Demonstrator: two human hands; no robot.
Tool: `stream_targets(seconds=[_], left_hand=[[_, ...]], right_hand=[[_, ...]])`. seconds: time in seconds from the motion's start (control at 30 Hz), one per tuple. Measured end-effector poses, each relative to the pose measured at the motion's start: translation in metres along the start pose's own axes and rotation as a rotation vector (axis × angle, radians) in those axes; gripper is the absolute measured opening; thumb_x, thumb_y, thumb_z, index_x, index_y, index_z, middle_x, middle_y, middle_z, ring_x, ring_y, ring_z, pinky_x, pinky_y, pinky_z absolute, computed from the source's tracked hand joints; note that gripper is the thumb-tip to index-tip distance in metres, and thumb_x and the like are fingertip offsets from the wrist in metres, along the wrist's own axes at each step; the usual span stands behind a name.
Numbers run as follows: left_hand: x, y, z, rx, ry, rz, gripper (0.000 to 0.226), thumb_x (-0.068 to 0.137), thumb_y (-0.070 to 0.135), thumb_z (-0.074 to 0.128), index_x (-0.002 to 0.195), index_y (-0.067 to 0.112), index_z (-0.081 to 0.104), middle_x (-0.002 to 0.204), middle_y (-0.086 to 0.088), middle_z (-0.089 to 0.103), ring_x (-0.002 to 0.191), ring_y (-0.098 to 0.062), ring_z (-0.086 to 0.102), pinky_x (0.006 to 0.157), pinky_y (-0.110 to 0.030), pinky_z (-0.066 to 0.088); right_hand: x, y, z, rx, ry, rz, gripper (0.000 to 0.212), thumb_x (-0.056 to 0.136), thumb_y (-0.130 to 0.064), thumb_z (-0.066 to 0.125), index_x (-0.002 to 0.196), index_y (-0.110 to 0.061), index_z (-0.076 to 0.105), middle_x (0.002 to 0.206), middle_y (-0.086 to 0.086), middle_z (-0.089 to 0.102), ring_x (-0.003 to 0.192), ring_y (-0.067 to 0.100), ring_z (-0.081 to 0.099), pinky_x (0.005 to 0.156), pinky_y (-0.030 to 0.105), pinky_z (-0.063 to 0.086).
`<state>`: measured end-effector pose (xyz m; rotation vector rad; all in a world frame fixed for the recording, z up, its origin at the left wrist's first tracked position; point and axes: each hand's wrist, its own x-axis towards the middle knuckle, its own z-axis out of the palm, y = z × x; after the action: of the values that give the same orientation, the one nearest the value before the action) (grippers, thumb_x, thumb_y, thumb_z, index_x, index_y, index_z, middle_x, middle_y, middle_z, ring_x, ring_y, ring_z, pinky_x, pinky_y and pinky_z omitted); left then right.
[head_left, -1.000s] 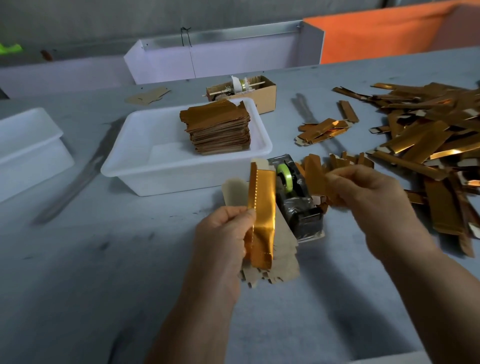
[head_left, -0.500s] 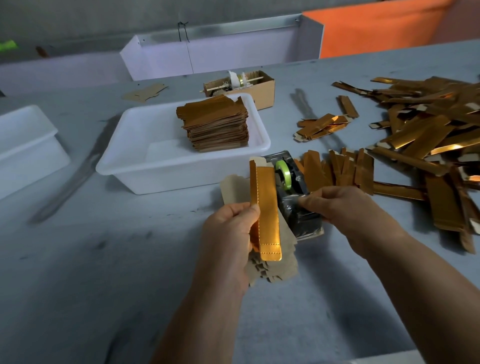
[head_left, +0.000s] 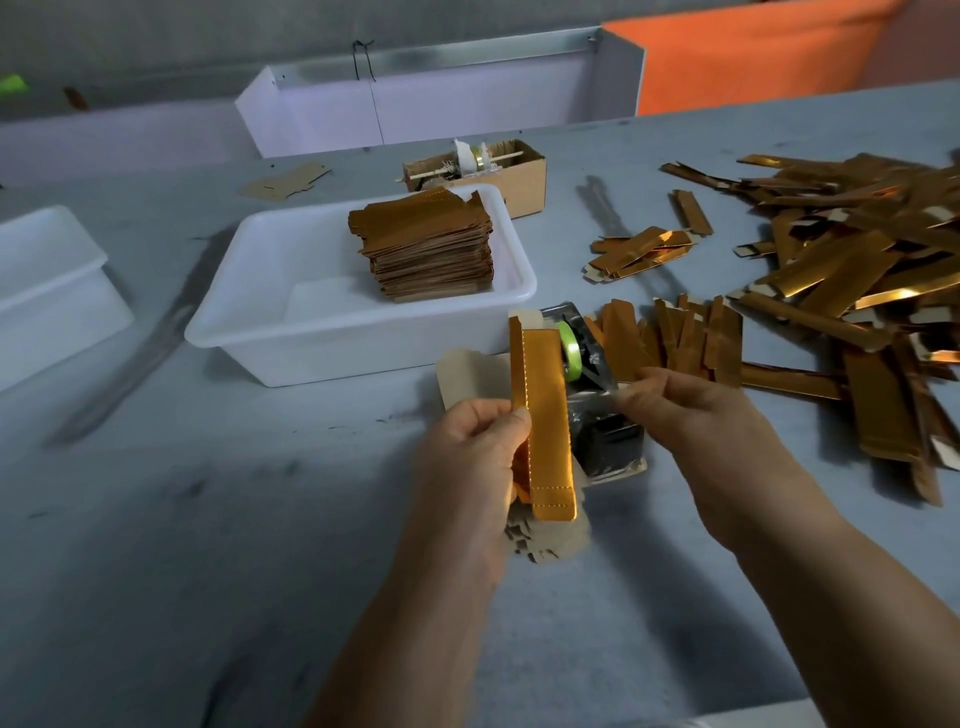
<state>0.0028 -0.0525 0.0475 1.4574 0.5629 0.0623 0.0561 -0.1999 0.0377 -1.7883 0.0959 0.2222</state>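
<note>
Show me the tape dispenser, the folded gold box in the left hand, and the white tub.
tape dispenser (head_left: 607, 446): head view, black base.
folded gold box (head_left: 546, 415): head view, front panel middle.
white tub (head_left: 337, 356): head view, front wall.

Your frame is dim, cool and low in contrast. Light arrives from about 1 o'clock: hard glare on the gold strips (head_left: 852, 270) at 2 o'clock, a faint glint on the clear tape (head_left: 605, 383). Soft shadows fall toward 7 o'clock from the white tub (head_left: 363, 353). Centre sharp: perforations on the gold sleeve (head_left: 545, 415) legible. Edges smear and bow, worst at 9 o'clock.
</note>
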Motion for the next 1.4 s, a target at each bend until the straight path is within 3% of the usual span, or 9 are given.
stream_targets(seconds=[0.13, 0.27, 0.43, 0.6, 0.8, 1.0, 1.2, 1.27, 1.4], left_hand=[[-0.001, -0.001, 0.000, -0.004, -0.057, 0.033, 0.014, 0.096, 0.016, 0.053, 0.098, 0.006, 0.062, 0.068, 0.000, 0.056, 0.038, 0.001, 0.048, 0.038, -0.011, 0.037], [-0.003, -0.005, 0.007, 0.037, -0.111, 0.084, 0.013, 0.095, 0.020, 0.056, 0.098, 0.010, 0.064, 0.073, 0.000, 0.063, 0.053, -0.003, 0.054, 0.047, -0.015, 0.041], [-0.002, -0.011, 0.012, 0.039, -0.149, 0.082, 0.013, 0.093, 0.023, 0.059, 0.100, 0.014, 0.065, 0.083, 0.001, 0.067, 0.078, -0.015, 0.063, 0.066, -0.029, 0.049], [-0.002, -0.015, 0.017, 0.076, -0.167, 0.101, 0.008, 0.092, 0.022, 0.062, 0.095, 0.017, 0.067, 0.075, 0.008, 0.069, 0.066, -0.004, 0.065, 0.058, -0.020, 0.049], [0.000, -0.016, 0.020, 0.127, -0.122, 0.147, 0.005, 0.091, 0.020, 0.064, 0.095, 0.017, 0.067, 0.092, -0.004, 0.074, 0.083, -0.019, 0.070, 0.075, -0.037, 0.058], [0.002, -0.016, 0.020, 0.176, -0.105, 0.132, 0.005, 0.090, 0.026, 0.064, 0.093, 0.023, 0.067, 0.089, 0.006, 0.074, 0.078, -0.007, 0.070, 0.070, -0.028, 0.058], [0.001, -0.011, 0.020, 0.192, -0.109, 0.116, 0.007, 0.090, 0.025, 0.064, 0.095, 0.021, 0.069, 0.089, 0.004, 0.074, 0.082, -0.013, 0.070, 0.077, -0.038, 0.059], [0.001, -0.010, 0.019, 0.186, -0.112, 0.095, 0.007, 0.090, 0.026, 0.064, 0.095, 0.021, 0.068, 0.088, 0.005, 0.074, 0.081, -0.014, 0.070, 0.074, -0.037, 0.060], [0.000, -0.008, 0.015, 0.155, -0.154, 0.040, 0.005, 0.090, 0.023, 0.064, 0.090, 0.021, 0.068, 0.072, 0.010, 0.068, 0.067, -0.008, 0.063, 0.060, -0.028, 0.055]], right_hand=[[-0.006, 0.013, 0.004, -0.169, 0.123, -0.105, 0.019, 0.087, -0.023, 0.062, 0.072, -0.011, 0.064, 0.125, -0.012, 0.047, 0.105, 0.003, 0.040, 0.085, 0.022, 0.032], [-0.012, 0.022, 0.005, -0.156, 0.153, -0.166, 0.015, 0.086, -0.021, 0.063, 0.072, -0.016, 0.062, 0.135, -0.018, 0.040, 0.096, -0.012, 0.038, 0.056, -0.008, 0.030], [-0.018, 0.033, 0.007, -0.173, 0.150, -0.275, 0.014, 0.084, -0.021, 0.065, 0.071, -0.019, 0.061, 0.142, -0.020, 0.035, 0.124, -0.001, 0.036, 0.081, 0.007, 0.030], [-0.018, 0.037, 0.013, -0.181, 0.208, -0.309, 0.014, 0.081, -0.022, 0.066, 0.069, -0.021, 0.060, 0.141, -0.017, 0.038, 0.121, -0.001, 0.040, 0.083, 0.011, 0.035], [-0.022, 0.044, 0.016, -0.084, 0.199, -0.329, 0.012, 0.084, -0.017, 0.064, 0.074, -0.023, 0.062, 0.142, -0.014, 0.039, 0.124, 0.002, 0.044, 0.095, 0.024, 0.042], [-0.024, 0.038, 0.012, -0.215, 0.178, -0.354, 0.014, 0.084, -0.016, 0.064, 0.074, -0.024, 0.060, 0.142, -0.014, 0.038, 0.119, -0.002, 0.042, 0.087, 0.013, 0.037], [-0.020, 0.033, 0.012, -0.611, 0.260, -0.432, 0.004, 0.085, -0.006, 0.064, 0.088, -0.006, 0.065, 0.136, 0.000, 0.047, 0.106, 0.010, 0.052, 0.079, 0.004, 0.035], [-0.021, 0.034, 0.007, -0.546, 0.255, -0.401, 0.004, 0.087, -0.006, 0.061, 0.086, -0.008, 0.065, 0.130, -0.003, 0.050, 0.101, 0.003, 0.048, 0.071, -0.003, 0.035], [-0.030, 0.031, -0.008, -0.231, 0.254, -0.267, 0.010, 0.090, -0.021, 0.055, 0.082, -0.025, 0.057, 0.114, -0.008, 0.058, 0.104, 0.010, 0.055, 0.072, 0.015, 0.041]])
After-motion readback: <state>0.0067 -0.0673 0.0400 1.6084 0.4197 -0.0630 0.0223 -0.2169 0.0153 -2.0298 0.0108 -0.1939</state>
